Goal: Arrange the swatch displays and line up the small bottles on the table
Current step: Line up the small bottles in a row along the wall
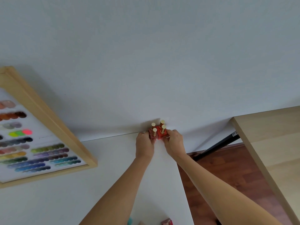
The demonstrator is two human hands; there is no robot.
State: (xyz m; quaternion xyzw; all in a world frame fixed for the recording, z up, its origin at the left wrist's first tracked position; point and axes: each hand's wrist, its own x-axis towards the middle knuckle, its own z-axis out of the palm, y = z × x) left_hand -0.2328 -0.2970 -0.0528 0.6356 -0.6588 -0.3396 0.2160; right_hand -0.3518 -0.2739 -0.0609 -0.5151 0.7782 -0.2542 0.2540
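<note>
Gold-capped red bottles [158, 131] sit clasped between both hands' fingers [168, 134], bases hidden behind them.

Four small red bottles [157, 132] with gold caps are standing upright, clustered two by two at the table's far edge; the wood-framed swatch display [48, 127] is leaning at left.

No readable text, labels or numbers on anything in view.
</note>
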